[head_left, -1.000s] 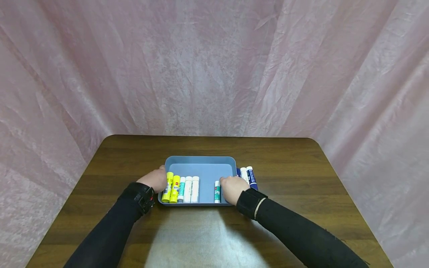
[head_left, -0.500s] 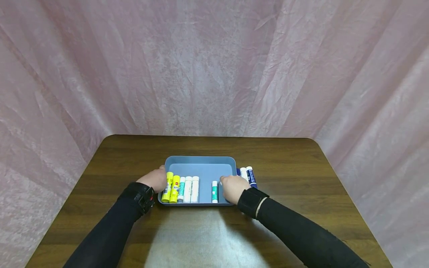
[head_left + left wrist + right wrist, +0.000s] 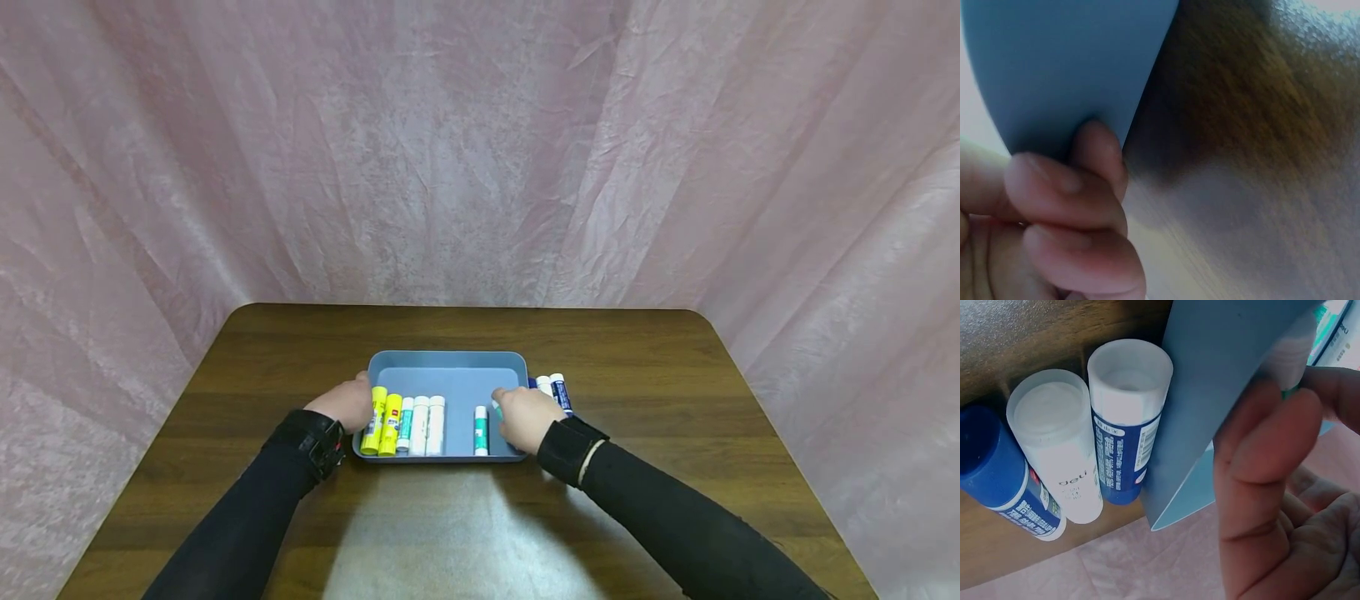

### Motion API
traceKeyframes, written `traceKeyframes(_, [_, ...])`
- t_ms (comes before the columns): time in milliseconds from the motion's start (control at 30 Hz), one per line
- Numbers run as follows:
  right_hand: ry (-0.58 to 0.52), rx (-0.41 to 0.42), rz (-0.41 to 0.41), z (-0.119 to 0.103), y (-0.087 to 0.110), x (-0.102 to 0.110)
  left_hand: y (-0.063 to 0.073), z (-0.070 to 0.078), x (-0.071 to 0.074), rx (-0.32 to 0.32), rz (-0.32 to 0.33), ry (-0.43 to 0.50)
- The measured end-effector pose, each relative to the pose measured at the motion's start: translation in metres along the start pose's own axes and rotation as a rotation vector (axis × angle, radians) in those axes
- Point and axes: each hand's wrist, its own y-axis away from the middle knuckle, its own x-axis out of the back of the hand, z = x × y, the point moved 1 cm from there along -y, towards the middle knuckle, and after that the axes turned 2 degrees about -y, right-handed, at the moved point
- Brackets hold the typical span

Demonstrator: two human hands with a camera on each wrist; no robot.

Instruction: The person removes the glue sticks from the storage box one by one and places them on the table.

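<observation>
A shallow blue tray (image 3: 450, 358) lies on the table. My left hand (image 3: 350, 405) holds its left side, the fingers (image 3: 1063, 187) bent against the outer wall in the left wrist view. Inside the right end, my right hand (image 3: 527, 419) pinches a white-and-green glue stick (image 3: 1294, 353), mostly hidden by the fingers in the head view. One green glue stick (image 3: 481, 433) with a white cap stands apart, just left of that hand. Along the tray's left part are two yellow glue sticks (image 3: 390, 425), a teal one (image 3: 405, 423) and two white ones (image 3: 436, 425).
Outside the tray's right wall are a blue glue stick with a white cap (image 3: 1125, 419), a white one (image 3: 1057, 444) and one with a blue cap (image 3: 991, 456). The wooden table (image 3: 630, 358) ends at a pink curtain (image 3: 480, 167).
The green glue stick beside my right hand has shifted slightly left, away from the fingers. My right hand has edged right, and a bit of green shows at its fingertips. The left hand stays put.
</observation>
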Motion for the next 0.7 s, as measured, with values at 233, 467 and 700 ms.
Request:
traceKeyframes(233, [-0.008, -0.008, 0.016, 0.000, 0.002, 0.007, -0.001, 0.000, 0.000, 0.003, 0.004, -0.008])
traceKeyframes(467, [-0.013, 0.000, 0.031, 0.001, 0.003, 0.012, 0.001, 0.000, 0.000, -0.005, 0.005, -0.013])
traceKeyframes(700, [-0.021, -0.007, 0.031, 0.004, 0.003, 0.015, 0.004, 0.002, 0.001, 0.001, 0.003, 0.004])
